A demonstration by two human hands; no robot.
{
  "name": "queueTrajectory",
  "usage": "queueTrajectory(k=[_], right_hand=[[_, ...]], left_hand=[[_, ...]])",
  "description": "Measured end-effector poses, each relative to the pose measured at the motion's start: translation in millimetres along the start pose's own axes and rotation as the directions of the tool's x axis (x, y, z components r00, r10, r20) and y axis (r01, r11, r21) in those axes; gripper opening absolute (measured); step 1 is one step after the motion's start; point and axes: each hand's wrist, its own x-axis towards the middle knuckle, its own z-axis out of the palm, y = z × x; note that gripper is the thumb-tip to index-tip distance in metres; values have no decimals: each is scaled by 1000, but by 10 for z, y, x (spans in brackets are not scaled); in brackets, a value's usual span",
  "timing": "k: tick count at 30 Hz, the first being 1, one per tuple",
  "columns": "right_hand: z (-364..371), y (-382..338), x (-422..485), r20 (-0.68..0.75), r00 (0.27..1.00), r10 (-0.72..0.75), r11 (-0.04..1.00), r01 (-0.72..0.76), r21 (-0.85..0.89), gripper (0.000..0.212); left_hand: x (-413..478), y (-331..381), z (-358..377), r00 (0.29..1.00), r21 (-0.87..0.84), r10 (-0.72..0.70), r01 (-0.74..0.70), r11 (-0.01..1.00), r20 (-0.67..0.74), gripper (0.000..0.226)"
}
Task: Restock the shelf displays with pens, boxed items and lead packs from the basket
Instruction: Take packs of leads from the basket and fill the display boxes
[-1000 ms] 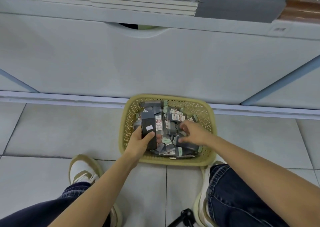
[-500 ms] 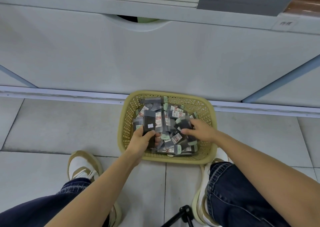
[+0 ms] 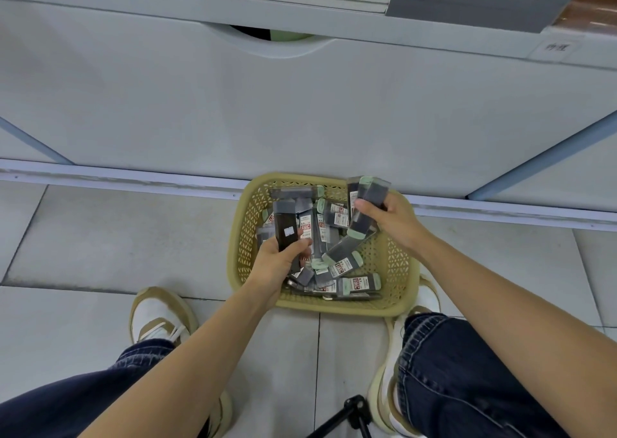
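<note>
A dark rectangular cardboard box with a small white sticker is gripped upright by the left hand. The thumb is pressed across its front near the lower end and the other fingers are curled behind it. Under and just beyond those fingers sits a yellow lattice-walled plastic basket, set on the tiled floor against the foot of a white cabinet panel.

A small bundle of slim dark lead packs with pale green end caps is pinched by the right hand, with the thumb on the near face and the fingers wrapped round the back. At least two packs are seen, but the exact number cannot be told. The bundle is held above the basket's far right corner, clear of the heap. Between the two sets of fingers, and lower, a jumble of loose packs of the same kind is left in the basket, some with red-and-white labels.

The step in hand is judged to be gathering: stock is being collected from the basket and none is seen placed on display. The white shelf edge lies well above both hands. For the next move, both handfuls would need to be carried up to it, with the slim packs kept firmly pinched so that none fans out or slips. Box and packs would then have to be sorted to separate spots, which are not shown here.
</note>
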Motion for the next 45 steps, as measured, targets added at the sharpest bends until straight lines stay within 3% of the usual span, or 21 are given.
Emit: queueTrajectory(k=[3, 6, 8, 11, 13, 16, 19, 21, 27, 32, 35, 39, 42, 45], right_hand=[[81, -29, -6, 169, 985, 42, 998, -51, 48, 20], [153, 67, -20, 240, 967, 84, 995, -68, -75, 25], [186, 154, -25, 162, 982, 94, 994, -83, -70, 29], [140, 149, 5, -55, 996, 77, 996, -74, 52, 14], [44, 77, 77, -128, 986, 105, 989, -90, 117, 23], [18, -58, 100, 136, 982, 133, 942, -168, 290, 47], [241, -190, 7, 397, 915, 66, 955, -173, 241, 43], [402, -244, -56, 440, 898, 6, 957, -132, 259, 35], [493, -367, -69, 292, 956, 15, 949, -106, 297, 24], [375, -375, -30, 162, 983, 83, 929, -136, 345, 30], [330, -445, -21, 232, 970, 69, 872, -172, 458, 25], [260, -475, 20, 303, 953, 3, 802, -183, 569, 9], [270, -401, 5, 172, 985, 35, 854, -119, 507, 13], [321, -347, -7, 64, 994, 86, 824, -107, 557, 25]], left_hand=[[-1, 31, 22, 1000, 96, 22, -21, 995, -9, 19], [-8, 46, 37, 999, 138, 29, -25, 990, -29, 20], [-6, 45, 37, 999, 131, 33, -28, 991, -36, 19], [-8, 55, 27, 999, 113, 40, -36, 993, -33, 14], [-11, 74, 33, 999, 67, 40, -38, 997, -34, 11], [-27, 137, 51, 999, 0, 47, -47, 999, 3, 15], [-62, 202, 77, 988, -45, 50, -44, 998, 145, 45], [-85, 199, 107, 977, -77, 35, -19, 997, 211, 52], [-78, 178, 88, 987, -219, 71, -38, 975, 145, 37], [-86, 205, 59, 995, -167, 49, -34, 985, 84, 28], [-102, 193, 54, 999, -142, 41, -37, 989, 27, 25], [-103, 207, 42, 1000, -193, 5, -7, 981, -14, 40], [-84, 216, 34, 1000, -207, -3, 1, 978, -8, 41], [-69, 200, 50, 1000, -252, -13, 9, 968, -14, 40]])
